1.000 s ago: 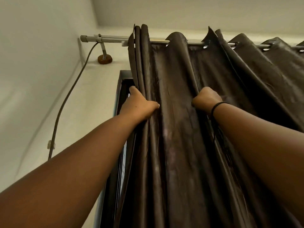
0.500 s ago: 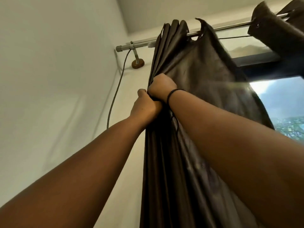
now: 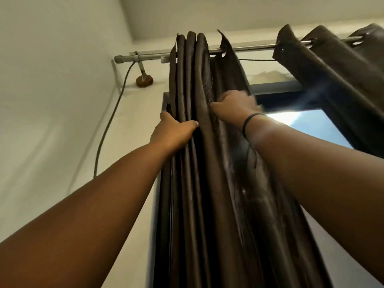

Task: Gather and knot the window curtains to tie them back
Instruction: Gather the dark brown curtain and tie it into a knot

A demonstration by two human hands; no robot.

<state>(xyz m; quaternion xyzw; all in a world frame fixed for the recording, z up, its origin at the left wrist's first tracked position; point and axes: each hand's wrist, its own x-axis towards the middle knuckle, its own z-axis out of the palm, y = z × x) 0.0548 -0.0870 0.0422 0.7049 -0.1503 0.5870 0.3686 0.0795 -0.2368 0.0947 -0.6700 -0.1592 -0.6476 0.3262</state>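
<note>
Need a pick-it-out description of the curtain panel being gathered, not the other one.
Follow the metal curtain rod from its capped end near the wall corner. The first dark brown curtain hangs there in tight vertical pleats, with the left hand and right hand on it. The second panel hangs apart, past the bare window glass.

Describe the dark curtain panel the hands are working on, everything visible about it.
The gathered curtain panel is dark brown with a slight sheen, like satin. It hangs by eyelets from a metal curtain rod, bunched into tight vertical folds at the window's left edge, not knotted. The left hand grips the outer folds; the right hand, motion-blurred, grips a fold slightly higher. A loose thread or two shows near the top. Its lower end runs out of view.
</note>
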